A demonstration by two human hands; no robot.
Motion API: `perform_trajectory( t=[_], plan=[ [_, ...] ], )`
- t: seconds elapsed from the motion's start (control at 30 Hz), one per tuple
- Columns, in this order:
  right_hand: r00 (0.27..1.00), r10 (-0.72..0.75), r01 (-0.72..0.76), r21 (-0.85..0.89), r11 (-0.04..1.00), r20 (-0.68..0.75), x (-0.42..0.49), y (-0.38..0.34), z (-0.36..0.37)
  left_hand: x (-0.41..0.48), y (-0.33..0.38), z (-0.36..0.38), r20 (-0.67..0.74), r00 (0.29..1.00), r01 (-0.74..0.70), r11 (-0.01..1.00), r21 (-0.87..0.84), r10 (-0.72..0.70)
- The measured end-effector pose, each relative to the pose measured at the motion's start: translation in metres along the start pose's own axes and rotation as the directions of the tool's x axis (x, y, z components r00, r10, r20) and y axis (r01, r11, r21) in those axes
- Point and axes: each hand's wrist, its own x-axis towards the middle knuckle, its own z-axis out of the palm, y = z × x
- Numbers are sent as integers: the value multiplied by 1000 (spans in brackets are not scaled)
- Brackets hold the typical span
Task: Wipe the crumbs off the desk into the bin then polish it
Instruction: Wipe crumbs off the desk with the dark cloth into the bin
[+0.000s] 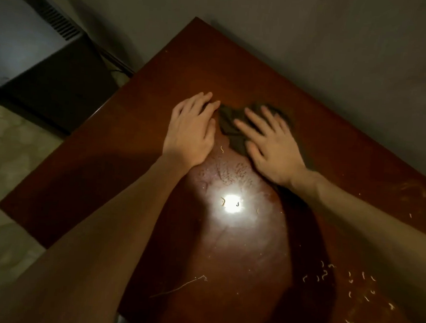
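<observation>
Crumbs (324,274) dot the worktop's (188,60) near right side. Our right hand (272,145) presses flat on the cloth (230,131). Our left hand (191,132) lies flat beside it.

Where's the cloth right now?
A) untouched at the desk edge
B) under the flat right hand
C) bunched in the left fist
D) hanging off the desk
B: the right hand lies flat with fingers spread on the dark cloth, while the left hand rests flat on the desk beside it.
</observation>
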Motion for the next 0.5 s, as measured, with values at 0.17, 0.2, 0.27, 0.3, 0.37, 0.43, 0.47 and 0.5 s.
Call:
perform_trajectory(
  t=[0.17, 0.2, 0.27, 0.3, 0.37, 0.43, 0.47, 0.5],
  plan=[
    [994, -84, 80, 62, 995, 63, -86, -16, 7, -9, -4, -7, -65, 995, 46, 936, -348, -73],
    [998, -31, 26, 89, 996, 53, -93, -15, 5, -11, -7, -14, -71, 993, 57, 917, -394, -92],
    [996, 92, -93, 90, 992, 22, -83, -12, 0, -15, -21, -33, -92, 992, 63, 958, -281, -92],
    [988, 157, -156, 81, 984, 2, -69, -12, -3, -17, -32, -43, -99, 992, 65, 985, -161, -82],
    [966, 255, -252, 74, 965, -34, -31, -19, -9, -28, -60, -58, -46, 994, 105, 994, 17, -104],
    [968, 249, -245, 78, 966, -44, 8, -35, -12, -45, -86, -64, 34, 991, 125, 985, 115, -129],
    [981, 192, -188, 74, 979, -41, 23, -46, -11, -54, -95, -64, 43, 992, 112, 983, 148, -119],
    [994, 100, -98, 60, 993, -33, 35, -59, -10, -61, -100, -62, 35, 995, 87, 982, 170, -94]
  ],
)
